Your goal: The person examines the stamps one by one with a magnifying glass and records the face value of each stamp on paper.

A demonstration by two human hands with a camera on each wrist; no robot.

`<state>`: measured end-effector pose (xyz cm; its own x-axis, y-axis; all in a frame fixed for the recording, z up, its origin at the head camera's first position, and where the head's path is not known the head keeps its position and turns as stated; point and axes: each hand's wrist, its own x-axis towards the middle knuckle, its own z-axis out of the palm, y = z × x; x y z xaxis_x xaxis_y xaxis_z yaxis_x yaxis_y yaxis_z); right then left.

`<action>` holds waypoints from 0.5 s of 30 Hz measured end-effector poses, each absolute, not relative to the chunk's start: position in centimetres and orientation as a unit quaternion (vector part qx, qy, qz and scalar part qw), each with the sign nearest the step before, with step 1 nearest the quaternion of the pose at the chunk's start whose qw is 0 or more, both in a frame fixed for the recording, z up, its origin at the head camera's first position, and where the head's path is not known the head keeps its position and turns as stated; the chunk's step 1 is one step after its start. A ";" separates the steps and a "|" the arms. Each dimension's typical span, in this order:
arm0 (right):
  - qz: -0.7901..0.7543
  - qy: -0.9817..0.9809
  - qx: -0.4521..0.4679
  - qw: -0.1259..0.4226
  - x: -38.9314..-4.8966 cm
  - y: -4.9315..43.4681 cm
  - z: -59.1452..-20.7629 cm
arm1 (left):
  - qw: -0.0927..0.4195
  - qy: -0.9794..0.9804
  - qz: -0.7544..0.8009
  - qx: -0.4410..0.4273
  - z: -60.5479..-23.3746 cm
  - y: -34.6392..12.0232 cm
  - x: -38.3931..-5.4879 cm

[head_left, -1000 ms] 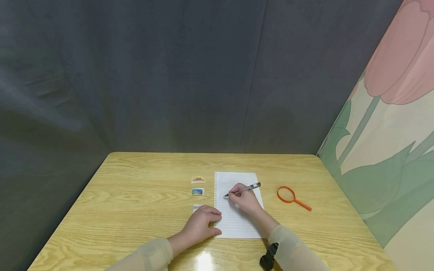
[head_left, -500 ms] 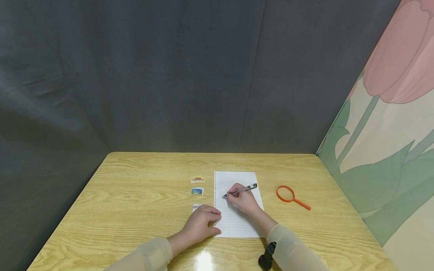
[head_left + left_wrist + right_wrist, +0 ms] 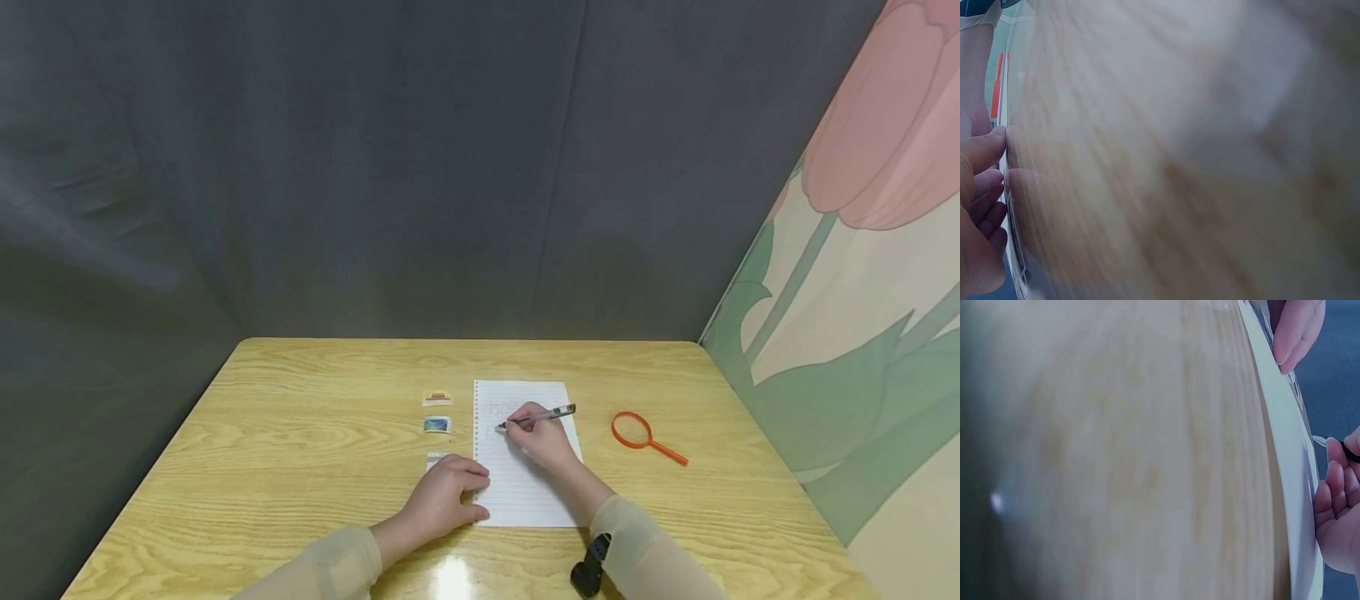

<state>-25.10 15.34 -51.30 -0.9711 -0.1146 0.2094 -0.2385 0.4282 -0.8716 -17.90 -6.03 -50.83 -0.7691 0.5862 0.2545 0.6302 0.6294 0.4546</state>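
Note:
A lined, hole-punched sheet of paper [image 3: 525, 505] lies on the wooden table, with faint handwriting near its top. My right hand [image 3: 546, 442] pinches a pen [image 3: 558, 412] with a clear barrel, its tip at the sheet's upper left, below the first written line. In the right wrist view, the pen tip [image 3: 1319, 441] shows just beyond the fingers. My left hand [image 3: 448, 493] rests at the sheet's left edge, thumb and fingers on the paper. Left of the sheet, stamp-like pictures form a column: a yellow-red one [image 3: 438, 399], a blue-green one [image 3: 437, 425] and a greyish one [image 3: 437, 459], partly covered by my left hand.
To the right of the paper lies an orange-red magnifying glass [image 3: 669, 453]. A black device [image 3: 588, 575] sits by my right sleeve at the near side. A dark curtain [image 3: 405, 183] hangs behind the table [image 3: 315, 417]; a flower-painted wall [image 3: 847, 333] stands on the right.
The pen tip has shifted slightly left, then a little up and right, with my right hand. A faint mark shows left of the tip. My left hand stays in place.

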 end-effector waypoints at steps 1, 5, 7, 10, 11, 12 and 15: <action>0.521 -0.845 0.104 0.063 -25.1 15.3 -51.3 | 0.042 -0.902 -0.267 -0.338 -50.8 -6.0 -17.9; 0.506 -0.853 0.104 0.074 -25.2 15.1 -51.3 | 0.043 -0.902 -0.267 -0.338 -50.9 -6.0 -17.9; 0.497 -0.858 0.105 0.079 -25.2 15.1 -51.3 | 0.045 -0.901 -0.266 -0.339 -50.9 -6.0 -17.9; 0.491 -0.861 0.107 0.078 -25.2 15.0 -51.2 | 0.048 -0.901 -0.266 -0.340 -50.9 -6.1 -17.9; 0.487 -0.864 0.105 0.078 -25.2 15.0 -51.1 | 0.048 -0.901 -0.265 -0.340 -50.9 -6.1 -17.9; 0.483 -0.866 0.103 0.079 -25.2 15.0 -51.1 | 0.047 -0.901 -0.265 -0.340 -50.9 -6.1 -17.9; 0.478 -0.870 0.094 0.078 -25.1 15.1 -51.0 | 0.045 -0.901 -0.266 -0.339 -50.9 -6.1 -17.9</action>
